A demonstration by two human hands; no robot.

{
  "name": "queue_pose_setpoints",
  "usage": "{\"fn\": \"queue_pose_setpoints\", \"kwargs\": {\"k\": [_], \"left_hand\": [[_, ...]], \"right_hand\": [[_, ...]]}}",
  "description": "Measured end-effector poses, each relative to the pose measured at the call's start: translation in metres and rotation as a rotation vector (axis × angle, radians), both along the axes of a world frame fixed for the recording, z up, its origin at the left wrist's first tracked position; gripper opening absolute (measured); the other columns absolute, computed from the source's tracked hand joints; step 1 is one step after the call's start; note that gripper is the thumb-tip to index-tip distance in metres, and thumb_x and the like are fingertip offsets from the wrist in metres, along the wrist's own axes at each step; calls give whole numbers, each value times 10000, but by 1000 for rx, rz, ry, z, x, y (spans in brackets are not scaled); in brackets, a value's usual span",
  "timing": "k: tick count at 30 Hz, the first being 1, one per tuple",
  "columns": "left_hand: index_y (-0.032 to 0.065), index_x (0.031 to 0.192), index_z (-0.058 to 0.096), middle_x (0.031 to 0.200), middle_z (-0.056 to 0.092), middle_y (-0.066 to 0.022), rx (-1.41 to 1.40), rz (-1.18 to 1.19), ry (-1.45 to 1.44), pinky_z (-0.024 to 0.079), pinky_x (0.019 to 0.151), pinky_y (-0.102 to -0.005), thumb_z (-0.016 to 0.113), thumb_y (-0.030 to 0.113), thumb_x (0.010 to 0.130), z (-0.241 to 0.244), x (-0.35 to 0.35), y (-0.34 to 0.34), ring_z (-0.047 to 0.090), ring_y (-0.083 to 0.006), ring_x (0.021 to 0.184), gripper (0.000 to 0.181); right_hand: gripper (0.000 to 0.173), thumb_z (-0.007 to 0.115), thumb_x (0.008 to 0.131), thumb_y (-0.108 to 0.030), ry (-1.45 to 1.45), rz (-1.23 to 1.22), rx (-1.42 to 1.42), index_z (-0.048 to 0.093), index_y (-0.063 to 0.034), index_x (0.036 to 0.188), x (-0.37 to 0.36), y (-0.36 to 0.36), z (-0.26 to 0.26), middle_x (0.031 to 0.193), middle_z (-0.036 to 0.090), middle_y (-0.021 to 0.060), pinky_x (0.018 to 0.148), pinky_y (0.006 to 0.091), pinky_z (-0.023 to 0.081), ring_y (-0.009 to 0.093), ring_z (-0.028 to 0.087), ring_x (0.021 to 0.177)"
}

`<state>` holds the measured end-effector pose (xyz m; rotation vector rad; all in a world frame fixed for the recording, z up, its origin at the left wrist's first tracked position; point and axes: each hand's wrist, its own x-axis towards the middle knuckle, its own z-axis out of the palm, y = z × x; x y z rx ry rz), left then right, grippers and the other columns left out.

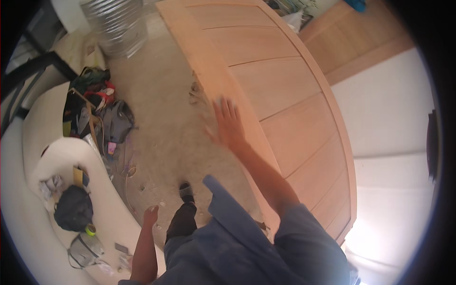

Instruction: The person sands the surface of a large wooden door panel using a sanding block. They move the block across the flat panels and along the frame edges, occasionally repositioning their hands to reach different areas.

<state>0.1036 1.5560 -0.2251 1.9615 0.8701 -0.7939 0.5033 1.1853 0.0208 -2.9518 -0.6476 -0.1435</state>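
My right hand (226,123) lies over the near edge of a long panelled wooden piece (292,96), fingers spread a little and somewhat blurred. Something small and pale shows at its fingertips; I cannot tell whether the hand holds it. The wooden piece has a flat border strip and several grooved panels within a raised frame. My left hand (151,215) hangs low at my side, above the floor, its fingers curled. Whether anything is inside it cannot be made out.
A pale curved sofa (103,199) at left bears a black bag (73,208), a clear bag (83,249) and a phone-like item (121,248). Clothes and a grey bag (115,121) lie on the concrete floor (160,107). A foil-wrapped roll (117,28) stands beyond.
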Motion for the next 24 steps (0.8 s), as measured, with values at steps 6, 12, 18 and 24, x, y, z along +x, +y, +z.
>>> {"fn": "queue_pose_setpoints", "kwargs": {"k": [6,12,18,24], "left_hand": [[-9,1501,693,1541,657,-317,39,-111,168,461,1233,-528,683,605,1011,-66,33,46,605,-459,1479,786],[35,992,757,827,728,-71,51,-8,91,525,634,-408,738,411,1053,-124,-2,69,690,-228,701,382],[-86,1251,742,965,803,-155,-174,308,164,587,828,-446,694,402,1075,-66,-22,44,764,-284,912,522],[-21,1230,731,856,668,-56,-325,376,409,433,593,-364,697,384,1096,-65,-6,88,606,-175,674,429]], "right_hand": [[1035,687,1029,-583,246,-552,150,266,12,1763,-345,-160,19,1827,207,328,1379,643,103,520,149,1706],[1042,647,1059,-569,50,-1085,223,226,100,1738,-385,-148,3,1820,194,358,1383,631,76,540,133,1701],[1163,686,1034,-596,234,-499,187,117,132,1741,-121,-67,19,1819,101,398,1376,669,24,561,20,1711],[1103,530,1070,-713,0,-337,243,275,158,1698,134,49,7,1776,286,375,1377,636,134,488,210,1697]]}}
